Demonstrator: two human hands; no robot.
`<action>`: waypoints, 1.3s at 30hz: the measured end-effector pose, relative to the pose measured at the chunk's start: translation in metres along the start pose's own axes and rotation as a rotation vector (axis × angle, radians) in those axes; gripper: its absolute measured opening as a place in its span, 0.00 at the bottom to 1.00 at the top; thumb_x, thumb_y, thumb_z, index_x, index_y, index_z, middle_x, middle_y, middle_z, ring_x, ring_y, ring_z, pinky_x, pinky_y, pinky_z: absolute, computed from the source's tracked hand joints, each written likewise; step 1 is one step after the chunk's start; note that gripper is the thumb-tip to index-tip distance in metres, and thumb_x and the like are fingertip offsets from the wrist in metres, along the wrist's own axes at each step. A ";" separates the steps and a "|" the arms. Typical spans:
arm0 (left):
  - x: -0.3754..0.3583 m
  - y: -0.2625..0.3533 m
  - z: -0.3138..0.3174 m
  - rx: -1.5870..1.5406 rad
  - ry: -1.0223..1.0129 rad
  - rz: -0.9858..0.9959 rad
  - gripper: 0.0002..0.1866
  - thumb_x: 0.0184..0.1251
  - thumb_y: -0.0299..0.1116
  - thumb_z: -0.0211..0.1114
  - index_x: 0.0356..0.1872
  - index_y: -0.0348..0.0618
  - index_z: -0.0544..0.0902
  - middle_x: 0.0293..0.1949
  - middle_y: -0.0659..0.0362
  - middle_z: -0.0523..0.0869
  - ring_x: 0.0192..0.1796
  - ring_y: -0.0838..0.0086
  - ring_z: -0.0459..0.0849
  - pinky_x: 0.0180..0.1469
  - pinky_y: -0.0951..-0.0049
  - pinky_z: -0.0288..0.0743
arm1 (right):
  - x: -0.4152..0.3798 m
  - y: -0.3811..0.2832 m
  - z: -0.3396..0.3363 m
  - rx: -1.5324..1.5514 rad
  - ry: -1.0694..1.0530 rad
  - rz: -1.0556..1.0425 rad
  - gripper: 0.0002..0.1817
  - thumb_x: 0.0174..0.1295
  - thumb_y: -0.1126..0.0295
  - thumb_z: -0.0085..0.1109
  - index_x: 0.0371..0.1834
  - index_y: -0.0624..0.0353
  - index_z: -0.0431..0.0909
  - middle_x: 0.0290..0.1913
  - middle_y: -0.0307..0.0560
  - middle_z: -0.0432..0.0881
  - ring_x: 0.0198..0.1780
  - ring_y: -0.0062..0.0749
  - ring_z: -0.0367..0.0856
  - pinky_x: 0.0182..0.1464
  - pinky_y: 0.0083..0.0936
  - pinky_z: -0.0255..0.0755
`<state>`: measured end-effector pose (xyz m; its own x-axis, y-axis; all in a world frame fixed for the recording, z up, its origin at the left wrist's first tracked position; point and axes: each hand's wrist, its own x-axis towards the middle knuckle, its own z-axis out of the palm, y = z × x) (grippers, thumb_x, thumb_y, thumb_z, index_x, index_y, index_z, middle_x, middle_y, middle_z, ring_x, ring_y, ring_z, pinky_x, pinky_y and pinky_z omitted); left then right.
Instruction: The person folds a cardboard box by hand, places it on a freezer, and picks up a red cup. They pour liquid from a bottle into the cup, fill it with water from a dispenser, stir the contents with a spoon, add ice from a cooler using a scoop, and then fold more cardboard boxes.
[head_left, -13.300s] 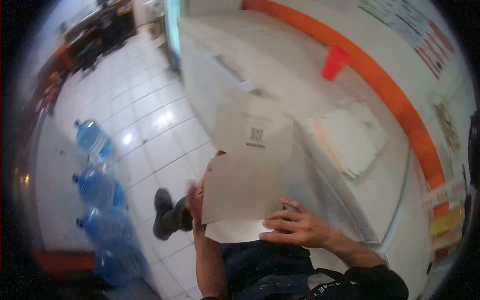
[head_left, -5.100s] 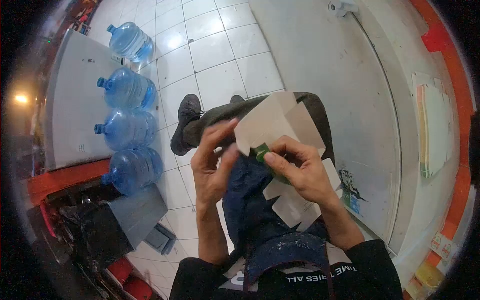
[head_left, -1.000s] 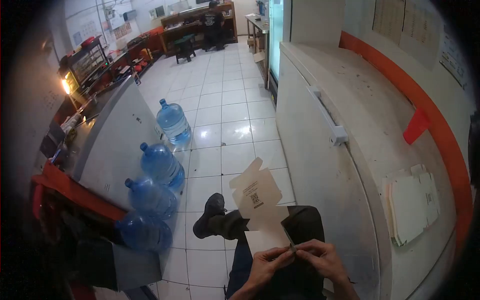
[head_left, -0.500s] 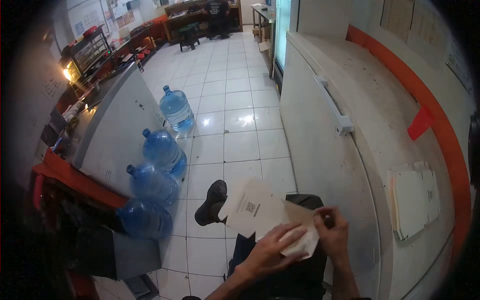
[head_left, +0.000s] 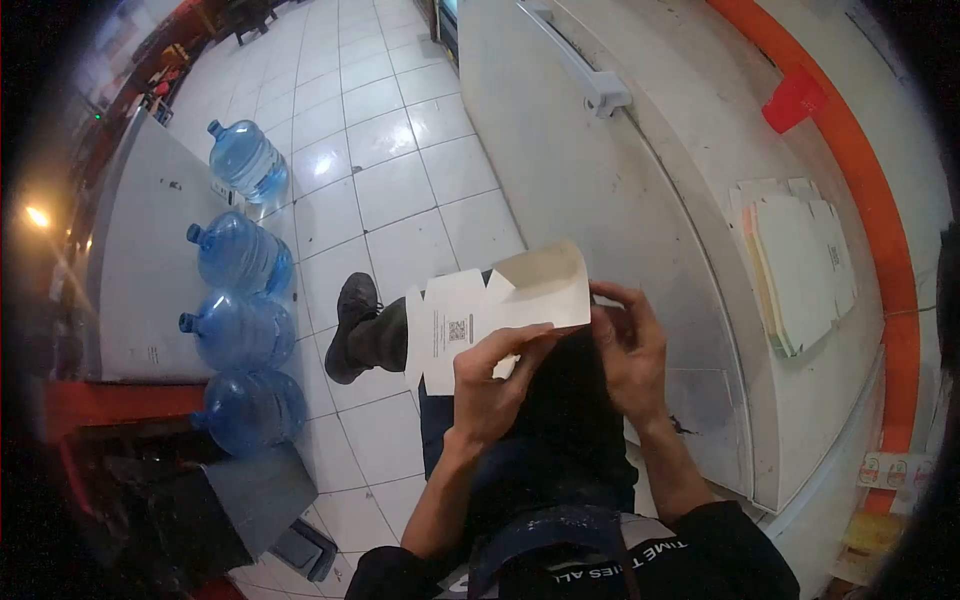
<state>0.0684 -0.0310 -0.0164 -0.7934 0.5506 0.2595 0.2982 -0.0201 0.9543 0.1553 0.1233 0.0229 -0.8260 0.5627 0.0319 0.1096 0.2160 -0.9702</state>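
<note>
A partly folded white cardboard box [head_left: 470,312] with a printed QR code lies across my thigh, its left part flat and its right part bent up into walls. My left hand [head_left: 490,390] is closed on the box's near edge, thumb and fingers pinching a flap. At the right end, my right hand [head_left: 630,350] has its curled fingers and thumb on the corner of the folded wall. Part of the near wall is hidden behind my left hand.
A stack of flat cardboard blanks [head_left: 795,265] and a red plastic cup [head_left: 793,100] rest on the white chest [head_left: 690,150] at right. Several blue water jugs [head_left: 243,330] stand on the tiled floor at left, near a dark bin [head_left: 265,495].
The box has turned, and its right part now stands up as walls. My left hand moved to the near edge. The view has tilted down, showing more of my lap.
</note>
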 end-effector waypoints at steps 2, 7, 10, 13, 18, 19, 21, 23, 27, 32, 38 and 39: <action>0.002 0.002 -0.003 -0.027 -0.024 -0.080 0.11 0.68 0.25 0.70 0.50 0.40 0.87 0.43 0.52 0.92 0.46 0.68 0.92 0.48 0.70 0.85 | -0.008 0.008 0.006 0.003 0.032 -0.200 0.19 0.72 0.67 0.62 0.63 0.59 0.75 0.60 0.52 0.79 0.55 0.34 0.84 0.55 0.30 0.81; 0.008 0.000 0.000 -0.240 0.013 -0.179 0.12 0.69 0.25 0.69 0.52 0.39 0.85 0.42 0.52 0.92 0.46 0.69 0.91 0.48 0.71 0.85 | -0.006 0.007 0.006 -0.040 0.118 -0.302 0.19 0.68 0.72 0.66 0.61 0.56 0.78 0.56 0.47 0.78 0.51 0.31 0.82 0.52 0.29 0.80; 0.007 -0.006 -0.002 -0.226 -0.046 -0.130 0.12 0.69 0.24 0.69 0.52 0.38 0.84 0.43 0.52 0.92 0.46 0.70 0.91 0.48 0.71 0.86 | 0.001 0.003 0.003 -0.217 0.094 -0.450 0.17 0.66 0.74 0.68 0.58 0.56 0.81 0.54 0.46 0.78 0.50 0.31 0.82 0.51 0.27 0.79; 0.007 -0.009 0.002 -0.235 -0.088 -0.070 0.14 0.68 0.24 0.70 0.53 0.38 0.82 0.48 0.51 0.89 0.47 0.70 0.91 0.45 0.72 0.88 | 0.003 0.000 0.000 -0.032 0.105 -0.227 0.17 0.65 0.76 0.67 0.58 0.54 0.83 0.54 0.47 0.78 0.52 0.34 0.81 0.51 0.27 0.79; 0.010 0.002 0.013 -0.406 0.007 -0.093 0.24 0.68 0.25 0.70 0.65 0.39 0.76 0.58 0.50 0.84 0.48 0.70 0.90 0.44 0.75 0.90 | 0.007 0.001 -0.002 -0.282 -0.156 -0.379 0.22 0.68 0.76 0.63 0.66 0.50 0.80 0.52 0.47 0.79 0.52 0.38 0.82 0.53 0.28 0.79; 0.009 0.002 0.013 -0.408 0.007 -0.095 0.24 0.68 0.25 0.70 0.65 0.39 0.76 0.58 0.50 0.84 0.48 0.70 0.90 0.44 0.75 0.90 | 0.006 0.003 -0.001 -0.306 -0.200 -0.385 0.25 0.67 0.76 0.63 0.68 0.50 0.78 0.54 0.47 0.79 0.51 0.41 0.81 0.55 0.32 0.79; 0.007 0.001 0.013 -0.373 0.010 -0.180 0.20 0.70 0.26 0.69 0.62 0.38 0.80 0.52 0.51 0.88 0.48 0.71 0.90 0.47 0.74 0.87 | 0.000 0.000 0.007 -0.209 -0.117 -0.301 0.25 0.65 0.74 0.66 0.66 0.52 0.79 0.54 0.47 0.79 0.52 0.42 0.81 0.55 0.34 0.79; 0.010 0.004 0.016 -0.450 0.141 -0.245 0.18 0.70 0.27 0.69 0.59 0.38 0.82 0.48 0.52 0.90 0.48 0.72 0.90 0.49 0.75 0.86 | -0.008 0.000 0.011 -0.106 -0.038 -0.219 0.25 0.62 0.73 0.68 0.65 0.54 0.79 0.55 0.48 0.78 0.52 0.44 0.81 0.55 0.36 0.79; 0.008 0.006 0.015 -0.532 0.283 -0.388 0.09 0.70 0.30 0.71 0.47 0.38 0.85 0.41 0.57 0.90 0.41 0.80 0.87 0.44 0.79 0.82 | -0.018 0.005 0.023 -0.512 -0.014 -0.411 0.28 0.53 0.67 0.78 0.58 0.58 0.78 0.51 0.51 0.78 0.51 0.45 0.81 0.53 0.37 0.79; 0.000 0.000 0.016 -0.817 0.259 -0.496 0.05 0.72 0.30 0.67 0.38 0.39 0.84 0.32 0.62 0.86 0.35 0.85 0.83 0.37 0.81 0.79 | -0.015 0.007 0.022 -0.527 -0.038 -0.286 0.31 0.50 0.67 0.80 0.56 0.61 0.75 0.51 0.53 0.77 0.52 0.47 0.82 0.53 0.37 0.81; 0.000 0.002 0.018 -0.916 0.205 -0.486 0.05 0.71 0.29 0.67 0.37 0.37 0.85 0.35 0.59 0.87 0.38 0.81 0.86 0.41 0.78 0.83 | -0.017 -0.002 0.021 -0.572 -0.014 -0.292 0.27 0.54 0.68 0.77 0.55 0.62 0.76 0.52 0.55 0.79 0.53 0.48 0.84 0.54 0.39 0.82; 0.001 0.002 0.019 -0.918 0.203 -0.485 0.05 0.71 0.29 0.67 0.37 0.37 0.85 0.35 0.59 0.87 0.38 0.81 0.86 0.41 0.78 0.83 | -0.017 0.000 0.020 -0.575 -0.013 -0.292 0.27 0.54 0.68 0.77 0.55 0.62 0.76 0.52 0.55 0.79 0.53 0.48 0.84 0.54 0.39 0.82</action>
<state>0.0779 -0.0148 -0.0174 -0.8193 0.5203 -0.2409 -0.5227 -0.5052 0.6867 0.1584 0.0979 0.0173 -0.8729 0.4072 0.2688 0.1550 0.7537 -0.6387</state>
